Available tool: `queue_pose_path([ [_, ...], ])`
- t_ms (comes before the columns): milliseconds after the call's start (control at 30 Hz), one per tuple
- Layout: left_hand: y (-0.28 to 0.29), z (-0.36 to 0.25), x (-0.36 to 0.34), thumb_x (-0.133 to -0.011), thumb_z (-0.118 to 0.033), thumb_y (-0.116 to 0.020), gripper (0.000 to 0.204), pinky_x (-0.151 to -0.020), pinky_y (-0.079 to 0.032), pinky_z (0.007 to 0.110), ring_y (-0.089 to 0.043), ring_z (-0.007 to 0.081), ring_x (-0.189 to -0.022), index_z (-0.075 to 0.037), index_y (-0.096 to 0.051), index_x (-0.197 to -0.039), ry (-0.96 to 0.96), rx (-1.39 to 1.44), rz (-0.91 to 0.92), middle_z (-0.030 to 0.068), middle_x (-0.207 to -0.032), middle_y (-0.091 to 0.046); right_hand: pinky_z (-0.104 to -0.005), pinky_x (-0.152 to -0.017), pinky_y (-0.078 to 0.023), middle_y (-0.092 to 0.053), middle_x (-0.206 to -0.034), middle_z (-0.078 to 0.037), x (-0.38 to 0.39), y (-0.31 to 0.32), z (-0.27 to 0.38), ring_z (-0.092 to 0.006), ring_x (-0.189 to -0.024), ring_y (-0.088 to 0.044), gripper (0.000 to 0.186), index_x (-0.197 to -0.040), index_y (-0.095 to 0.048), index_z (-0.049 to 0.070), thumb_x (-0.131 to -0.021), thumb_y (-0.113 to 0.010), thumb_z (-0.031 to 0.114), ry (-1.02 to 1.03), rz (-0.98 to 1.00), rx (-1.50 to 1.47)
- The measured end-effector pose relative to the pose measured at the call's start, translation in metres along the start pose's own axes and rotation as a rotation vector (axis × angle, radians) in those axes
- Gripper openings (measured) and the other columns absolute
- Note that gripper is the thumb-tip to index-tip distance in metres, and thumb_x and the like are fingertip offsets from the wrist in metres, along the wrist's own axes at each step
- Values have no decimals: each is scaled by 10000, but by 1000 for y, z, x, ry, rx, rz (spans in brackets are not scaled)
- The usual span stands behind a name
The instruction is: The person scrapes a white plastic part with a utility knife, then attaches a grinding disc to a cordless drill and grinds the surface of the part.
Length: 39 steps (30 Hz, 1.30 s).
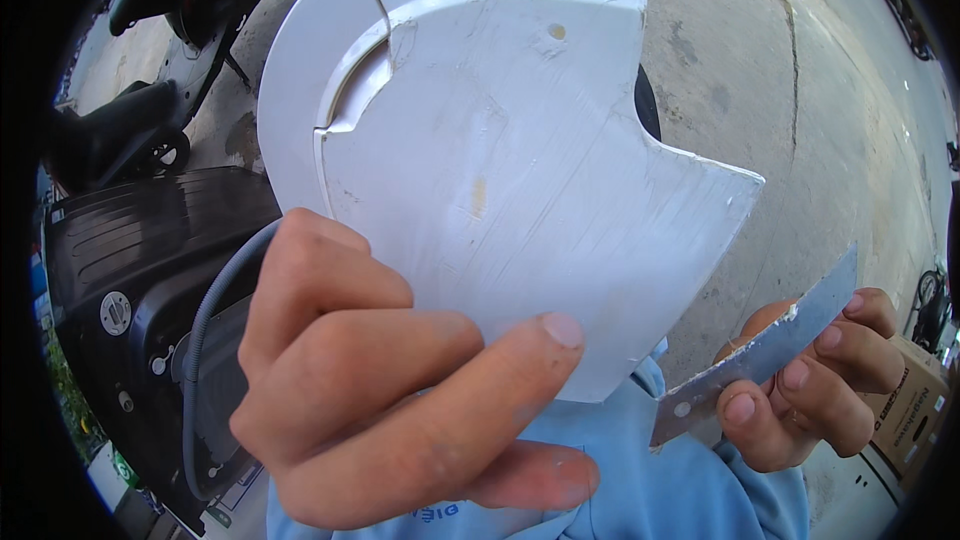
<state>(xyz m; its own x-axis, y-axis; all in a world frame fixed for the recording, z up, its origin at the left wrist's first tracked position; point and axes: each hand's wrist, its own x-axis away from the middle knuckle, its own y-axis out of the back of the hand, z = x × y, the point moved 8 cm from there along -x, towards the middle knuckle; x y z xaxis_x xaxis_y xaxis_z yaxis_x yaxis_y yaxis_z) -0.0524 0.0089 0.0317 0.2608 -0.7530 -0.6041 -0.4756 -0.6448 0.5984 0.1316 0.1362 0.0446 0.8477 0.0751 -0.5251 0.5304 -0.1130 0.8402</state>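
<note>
Left hand [400,390] pinches white panel [500,170]; right hand [810,380] clasps blade [760,345] near brown carton [915,410].

My left hand [400,390] is raised near my face, fingers curled, thumb pressed flat in a pinching grip. My right hand [815,380] sits lower right, fingers seemingly curled closed.

We see a pale concrete ground [850,130] filling the right and upper part of the view, crossed by a dark crack [795,60] and marked with grey stains. On it, at the left, we find a scooter [130,280] with a black ribbed footboard, and a second dark scooter [190,0] standing behind it. At the lower right edge, a brown cardboard box [915,410] rests on the same concrete.
</note>
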Motion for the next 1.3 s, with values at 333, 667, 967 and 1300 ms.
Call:
queue_pose_path([
  [333,-26,-15,-15,-719,-324,-894,285,-649,-289,337,-416,162,-676,-85,-797,-840,151,237,180,-26,-714,-651,-393,-865,-458,-505,-1101,47,-4,-16,6,-214,-1027,-509,193,-1223,-648,372,-1038,-594,372,-80,-207,-225],
  [667,-23,-15,-14,-710,-147,-817,164,-653,-300,342,-410,172,-680,-30,-746,-801,160,357,101,29,-699,-651,-264,-772,-430,-603,-1054,-128,2,-54,-17,-145,-910,-580,530,-1240,-541,-58,-1094,-461,445,-929,-322,-1259],
  [967,-11,-9,-5,-868,-165,-677,241,-655,-292,338,-389,159,-688,-34,-618,-676,329,397,-170,36,-663,-545,-270,-674,-401,-608,-796,-93,-6,-53,-7,-124,-708,-521,374,-990,-645,-9,-1054,-595,356,-1107,-313,-1414],
  [1300,-27,-33,-21,-642,-412,-953,522,-682,-307,341,-414,182,-770,-81,-728,-977,32,96,49,22,-831,-534,-279,-629,-366,-598,-746,-82,17,-47,-31,-110,-643,-453,298,-977,-667,2,-1032,-617,290,-1321,-396,-1335],
])
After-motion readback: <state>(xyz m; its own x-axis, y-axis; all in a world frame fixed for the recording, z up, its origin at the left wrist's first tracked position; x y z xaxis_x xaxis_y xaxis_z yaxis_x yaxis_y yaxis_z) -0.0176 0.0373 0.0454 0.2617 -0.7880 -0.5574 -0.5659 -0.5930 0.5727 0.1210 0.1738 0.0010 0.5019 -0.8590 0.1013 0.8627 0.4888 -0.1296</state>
